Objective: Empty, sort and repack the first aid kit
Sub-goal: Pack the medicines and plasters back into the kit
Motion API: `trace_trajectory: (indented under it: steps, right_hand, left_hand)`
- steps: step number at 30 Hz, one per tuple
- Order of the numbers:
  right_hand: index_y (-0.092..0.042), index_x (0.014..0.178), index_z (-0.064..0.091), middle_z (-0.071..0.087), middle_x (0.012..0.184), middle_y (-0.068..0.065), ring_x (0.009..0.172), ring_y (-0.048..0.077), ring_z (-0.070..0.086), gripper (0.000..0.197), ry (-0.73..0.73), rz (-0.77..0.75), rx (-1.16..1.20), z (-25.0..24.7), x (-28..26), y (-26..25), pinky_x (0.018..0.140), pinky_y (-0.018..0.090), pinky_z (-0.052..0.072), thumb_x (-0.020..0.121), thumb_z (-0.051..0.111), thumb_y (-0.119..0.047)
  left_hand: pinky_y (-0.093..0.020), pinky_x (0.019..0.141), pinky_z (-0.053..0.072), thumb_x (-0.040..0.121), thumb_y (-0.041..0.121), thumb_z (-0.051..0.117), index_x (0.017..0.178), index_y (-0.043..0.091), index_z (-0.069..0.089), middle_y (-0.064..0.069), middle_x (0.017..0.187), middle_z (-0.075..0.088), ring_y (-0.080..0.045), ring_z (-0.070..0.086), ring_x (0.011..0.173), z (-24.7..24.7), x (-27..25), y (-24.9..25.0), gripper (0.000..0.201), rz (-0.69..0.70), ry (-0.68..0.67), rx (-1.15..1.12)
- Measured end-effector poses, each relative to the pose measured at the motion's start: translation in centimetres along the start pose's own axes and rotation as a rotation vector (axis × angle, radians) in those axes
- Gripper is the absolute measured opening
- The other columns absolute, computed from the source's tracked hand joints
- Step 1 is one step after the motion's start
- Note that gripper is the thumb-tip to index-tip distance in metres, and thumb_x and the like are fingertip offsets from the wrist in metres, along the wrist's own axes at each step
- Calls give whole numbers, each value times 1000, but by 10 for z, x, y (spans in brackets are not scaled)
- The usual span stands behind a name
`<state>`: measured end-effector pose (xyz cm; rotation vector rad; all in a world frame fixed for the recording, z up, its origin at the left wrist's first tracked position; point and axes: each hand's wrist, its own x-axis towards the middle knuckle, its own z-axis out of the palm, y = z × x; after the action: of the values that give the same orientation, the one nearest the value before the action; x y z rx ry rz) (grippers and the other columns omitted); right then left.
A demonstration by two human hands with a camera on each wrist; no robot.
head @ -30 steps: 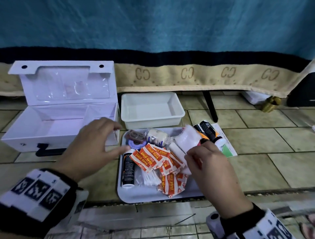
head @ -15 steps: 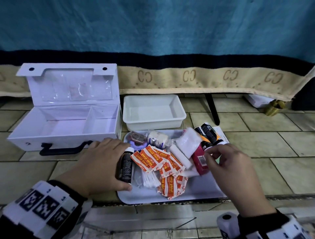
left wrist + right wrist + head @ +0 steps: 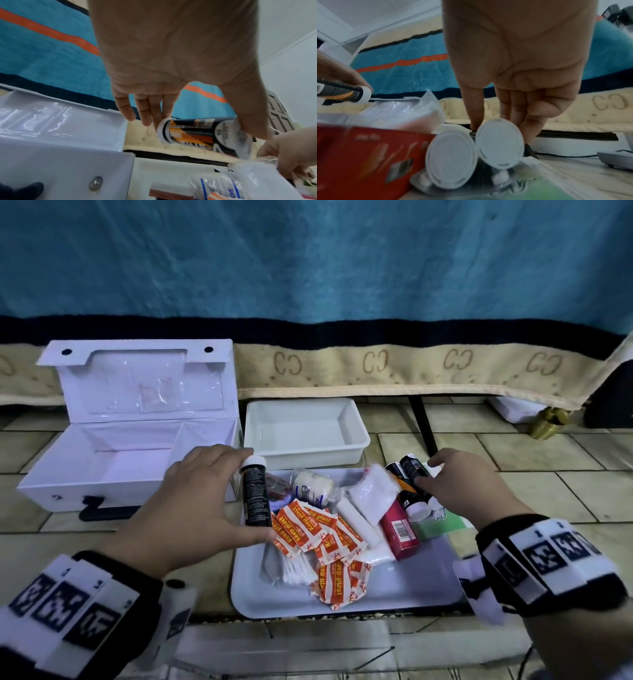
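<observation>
The white first aid kit (image 3: 102,467) stands open and empty at the left. Before it lies a flat white tray (image 3: 411,587) with orange plasters (image 3: 308,529), a bandage roll (image 3: 313,491), cotton swabs (image 3: 291,568), gauze packets (image 3: 373,494) and a red box (image 3: 399,532). My left hand (image 3: 239,494) holds a black white-capped tube (image 3: 255,498) upright above the tray's left edge, thumb below and fingers on top (image 3: 197,134). My right hand (image 3: 426,474) grips one of two black tubes (image 3: 409,465) lying at the tray's right edge, its fingers either side of the right cap (image 3: 500,143).
An empty white bin (image 3: 305,433) sits behind the tray, right of the kit. A green leaflet (image 3: 442,523) lies under the tubes. A blue blanket with a beige border hangs behind, a black leg (image 3: 423,426) beneath it. Tiled floor extends to the right.
My left hand has lifted the black tube off the tray and raised it upright beside the kit. My right hand has left the red box and moved back right onto the two tubes.
</observation>
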<state>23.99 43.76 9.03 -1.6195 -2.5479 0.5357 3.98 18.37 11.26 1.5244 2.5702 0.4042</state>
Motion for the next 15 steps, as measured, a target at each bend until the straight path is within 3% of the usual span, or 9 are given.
trace_trajectory:
  steps: [2, 7, 10, 13, 15]
  right_hand:
    - [-8, 108, 62, 68, 93, 11, 87, 29, 62, 36, -45, 2, -32, -1, 3, -2, 70, 30, 48, 80, 69, -30]
    - [-3, 109, 62, 67, 100, 16, 94, 31, 62, 36, -66, 13, -16, -7, 3, -2, 72, 32, 46, 82, 66, -26]
    - [-4, 99, 67, 70, 85, 17, 79, 32, 63, 30, -5, -41, 109, -24, -4, -8, 59, 31, 39, 81, 67, -28]
    - [-14, 92, 68, 71, 72, 7, 51, 9, 63, 13, 44, -117, 356, -44, -18, -25, 53, 27, 36, 83, 67, -23]
    - [-20, 98, 67, 71, 76, 0, 54, 7, 64, 15, 38, -163, 574, -45, -31, -43, 65, 32, 46, 83, 69, -23]
  left_hand:
    - [-34, 108, 27, 36, 88, 47, 142, 31, 31, 10, 141, 39, -9, 28, 130, 4, 2, 4, 121, -24, 47, 10]
    - [-36, 106, 27, 38, 85, 45, 141, 30, 34, 9, 138, 42, -11, 30, 129, 3, 2, 7, 117, -85, 125, -22]
    - [-36, 105, 28, 40, 79, 60, 139, 30, 36, 8, 137, 42, -12, 30, 128, -1, -1, 6, 113, -165, 187, -76]
    - [-34, 103, 29, 43, 62, 84, 136, 26, 41, 6, 136, 44, -13, 30, 125, -8, -6, -2, 108, -241, 291, -160]
    - [-34, 101, 31, 47, 53, 85, 134, 24, 44, 5, 133, 46, -13, 31, 124, -13, -11, -15, 100, -284, 364, -208]
